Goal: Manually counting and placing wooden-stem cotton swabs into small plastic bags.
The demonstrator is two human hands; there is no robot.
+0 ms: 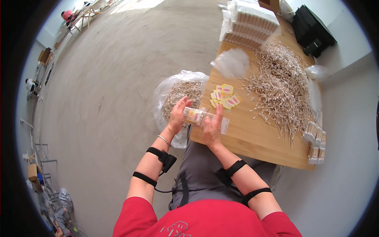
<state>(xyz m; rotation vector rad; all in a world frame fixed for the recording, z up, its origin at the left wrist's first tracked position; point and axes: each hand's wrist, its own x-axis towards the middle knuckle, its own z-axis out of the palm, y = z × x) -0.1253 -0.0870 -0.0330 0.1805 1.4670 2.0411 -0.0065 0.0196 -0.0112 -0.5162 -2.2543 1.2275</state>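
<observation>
Between my two hands is a flat clear pack of cotton swabs (192, 116) with a yellow and white label, lying level near the table's left front corner. My left hand (178, 115) grips its left end, thumb and fingers closed around it. At the other end my right hand (213, 129) holds the pack with its fingers fairly straight; part of that grip is hidden. Just beyond my right hand lies a loose pile of yellow and white label cards (226, 96). A small clear plastic piece (224, 125) sits beside my right hand.
A big heap of loose cotton swabs (282, 87) covers the table's right part. Clear bags (233, 63) and stacked white bundles (252, 23) are farther back. Filled packs (316, 142) stand at the right edge. A plastic sack of swabs (181, 93) stands left of the wooden table (252, 144).
</observation>
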